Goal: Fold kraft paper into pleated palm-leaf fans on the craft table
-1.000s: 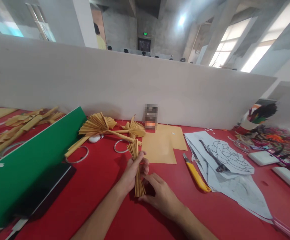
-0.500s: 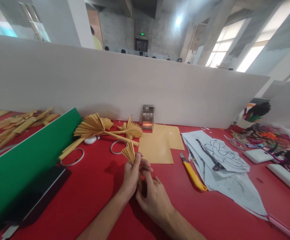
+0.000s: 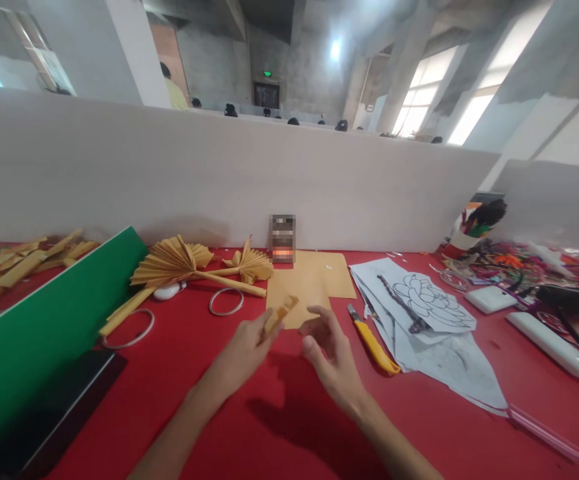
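Observation:
A small folded piece of tan paper [image 3: 280,316] is pinched in my left hand [image 3: 244,350], its far end pointing up and to the right. My right hand [image 3: 333,357] hovers just right of it, fingers curled but apart, with nothing in them. Beneath and beyond both hands lie flat sheets of tan paper [image 3: 302,283] on the red tabletop [image 3: 289,413]. Pleated paper fans on rolled paper stems [image 3: 174,267] rest behind my left hand. A yellow utility knife [image 3: 375,343] lies to the right of my right hand.
A silver ring [image 3: 226,302] lies near the stems. On the left a green board [image 3: 59,327] leans beside a dark tablet [image 3: 64,413]. Drawings on white paper [image 3: 439,333], a white power bank [image 3: 552,343] and tangled cords [image 3: 524,260] occupy the right. A white partition [image 3: 219,180] borders the back.
My right hand has let go of the folded paper and moved right, its fingers opening. My left hand has tipped the paper toward the right. The camera view has shifted slightly.

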Available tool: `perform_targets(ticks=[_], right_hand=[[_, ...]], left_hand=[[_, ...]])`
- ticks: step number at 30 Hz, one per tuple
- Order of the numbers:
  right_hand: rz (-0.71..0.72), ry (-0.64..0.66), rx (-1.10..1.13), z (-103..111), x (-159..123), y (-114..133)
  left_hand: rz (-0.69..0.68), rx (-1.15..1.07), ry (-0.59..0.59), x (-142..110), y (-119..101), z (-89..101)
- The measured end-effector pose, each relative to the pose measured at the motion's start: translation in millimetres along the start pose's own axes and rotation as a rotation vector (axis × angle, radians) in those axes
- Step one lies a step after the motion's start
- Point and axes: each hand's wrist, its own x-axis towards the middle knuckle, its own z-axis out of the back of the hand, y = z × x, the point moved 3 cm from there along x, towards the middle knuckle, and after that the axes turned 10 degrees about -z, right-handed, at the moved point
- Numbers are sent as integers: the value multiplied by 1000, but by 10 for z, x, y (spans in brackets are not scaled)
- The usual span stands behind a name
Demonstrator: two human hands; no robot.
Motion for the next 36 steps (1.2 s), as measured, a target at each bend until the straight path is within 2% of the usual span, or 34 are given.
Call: perform_targets(ticks=[2,4,7,10,16,22,27,30,33,36], right_hand=[[-51,82,76,-17,25,14],[-127,136,128,-54,38,1],[-206,196,179,-115,53,-52],[-247,197,206,-140,84,-141],[-279,201,213,-149,139,-335],[-295,213,194,-138,125,-386],[-283,231,169,-132,107,-438],[-249,231,50,-113,71,-445],[-145,197,-156,-74,24,-378],[-82,133,-324,-16,3,-319]], left_hand=[[-5,125,146,-37,-47,1],[-17,266,239,-88,-72,-10],[-47,434,308,-161,-78,-20],[-70,518,356,-207,-50,-15],[-41,456,380,-246,66,8],[-52,510,453,-262,155,-46],[-72,452,418,-237,148,-61],[-36,458,400,-238,157,-44],[-4,462,380,-252,194,-24],[-97,563,413,-264,224,-79]])
